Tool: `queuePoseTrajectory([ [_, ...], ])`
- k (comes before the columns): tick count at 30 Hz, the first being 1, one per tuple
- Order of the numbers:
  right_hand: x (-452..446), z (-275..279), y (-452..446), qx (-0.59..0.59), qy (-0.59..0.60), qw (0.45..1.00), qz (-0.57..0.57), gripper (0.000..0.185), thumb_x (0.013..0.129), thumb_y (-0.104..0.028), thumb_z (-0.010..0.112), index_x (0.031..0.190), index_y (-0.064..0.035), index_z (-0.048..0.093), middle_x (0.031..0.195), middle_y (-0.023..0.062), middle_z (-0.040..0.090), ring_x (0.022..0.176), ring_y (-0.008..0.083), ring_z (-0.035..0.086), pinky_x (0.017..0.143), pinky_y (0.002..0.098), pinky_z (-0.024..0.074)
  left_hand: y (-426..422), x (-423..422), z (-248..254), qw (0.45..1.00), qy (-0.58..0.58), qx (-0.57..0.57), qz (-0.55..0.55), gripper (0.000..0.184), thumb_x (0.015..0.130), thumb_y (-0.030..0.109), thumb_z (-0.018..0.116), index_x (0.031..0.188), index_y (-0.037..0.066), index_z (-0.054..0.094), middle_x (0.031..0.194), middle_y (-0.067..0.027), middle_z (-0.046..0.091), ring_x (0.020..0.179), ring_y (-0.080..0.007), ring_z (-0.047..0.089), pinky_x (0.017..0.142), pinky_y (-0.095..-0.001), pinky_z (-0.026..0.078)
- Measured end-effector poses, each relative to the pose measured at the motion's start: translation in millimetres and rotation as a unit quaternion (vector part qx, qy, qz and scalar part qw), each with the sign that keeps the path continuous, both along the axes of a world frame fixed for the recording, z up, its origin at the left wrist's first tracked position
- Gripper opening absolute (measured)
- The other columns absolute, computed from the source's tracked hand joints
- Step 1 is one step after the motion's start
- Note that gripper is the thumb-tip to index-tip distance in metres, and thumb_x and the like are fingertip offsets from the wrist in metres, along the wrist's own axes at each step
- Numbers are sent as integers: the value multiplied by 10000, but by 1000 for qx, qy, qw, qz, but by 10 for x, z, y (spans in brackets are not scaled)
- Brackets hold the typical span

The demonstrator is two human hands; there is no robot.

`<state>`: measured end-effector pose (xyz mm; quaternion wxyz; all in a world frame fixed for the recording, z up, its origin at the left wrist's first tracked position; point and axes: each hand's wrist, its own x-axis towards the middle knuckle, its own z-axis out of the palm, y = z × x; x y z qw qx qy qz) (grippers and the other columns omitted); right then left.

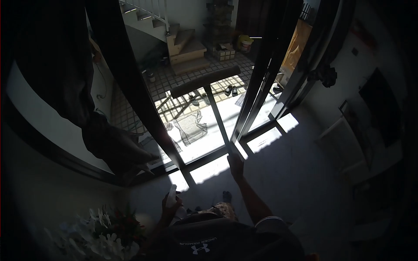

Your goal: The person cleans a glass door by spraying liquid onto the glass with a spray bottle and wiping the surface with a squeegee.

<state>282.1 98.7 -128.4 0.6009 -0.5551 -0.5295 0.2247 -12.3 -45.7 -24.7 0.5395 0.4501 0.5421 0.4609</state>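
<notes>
My right hand (236,166) is wrapped round the lower end of a long-handled squeegee (217,114), whose wide dark head is raised in the doorway and tilted up to the right. Low in the view, left of my body, my left hand (169,208) grips a white bottle (173,196) that looks like a spray bottle. Dark door frames (135,91) stand on both sides of the squeegee.
Outside are a crumpled mat (190,128), dark shoes (231,90), steps (187,48) and a yellow bucket (245,43). A tied dark curtain (102,135) hangs left. White and red flowers (102,232) stand lower left. A white cabinet (344,141) is right.
</notes>
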Motion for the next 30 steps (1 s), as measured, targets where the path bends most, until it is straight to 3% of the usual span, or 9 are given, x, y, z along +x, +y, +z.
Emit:
queuePoseTrajectory([
  [5,133,268,475,62,-16,998,-23,223,793,-204,597,944,-43,562,674,66,547,614,96,485,517,260,389,43,110,-105,999,-14,23,-22,428,715,77,623,1104,-6,463,694,-45,514,611,-137,551,568,-271,485],
  [8,212,402,463,37,-25,998,-34,262,798,-264,590,959,-59,562,582,74,520,515,100,449,465,287,375,37,110,-230,998,-27,49,-13,508,726,115,620,1174,1,410,768,-69,523,603,-138,541,562,-273,477],
  [12,392,200,488,14,-28,1000,-6,250,795,-244,596,959,-56,572,600,67,544,548,67,440,481,269,383,169,300,-178,995,39,84,39,600,733,133,585,1266,32,328,880,-104,528,599,-141,541,549,-273,461],
  [15,553,-85,462,-45,33,998,38,177,781,-169,602,869,-17,575,722,105,555,706,193,532,622,307,418,271,518,-193,995,63,73,39,645,718,117,566,1295,51,285,914,-125,526,586,-139,542,552,-270,465],
  [19,729,-179,151,-14,3,999,51,204,788,-203,598,883,-24,577,681,108,557,642,164,534,568,307,420,306,911,-165,993,98,71,4,629,737,134,573,1297,63,295,970,-106,516,624,-129,534,577,-265,462],
  [22,994,-482,-12,-150,-47,985,74,285,801,-314,570,905,-50,580,599,105,557,561,168,551,495,303,417,293,1214,-103,996,11,80,-24,589,754,147,596,1276,65,336,980,-76,518,669,-122,528,600,-262,460],
  [25,1284,-936,-178,-182,-148,970,64,268,787,-289,583,854,-29,577,578,62,509,534,150,523,481,292,414,277,1474,-88,999,0,43,-19,563,751,152,607,1252,63,367,974,-69,516,687,-118,529,609,-260,456],
  [26,1421,-998,-285,-249,-58,960,111,310,768,-355,593,845,-54,594,512,37,480,431,126,492,385,278,389,267,1522,-187,999,-31,11,-5,504,739,156,622,1189,43,425,887,-56,527,670,-115,531,606,-259,451],
  [30,1874,-1465,-650,-428,-39,897,104,311,763,-364,598,846,-65,591,480,3,455,353,106,433,319,247,349,209,1823,-29,999,-17,19,44,356,726,138,629,1039,21,507,686,-24,504,621,-115,531,586,-257,439],
])
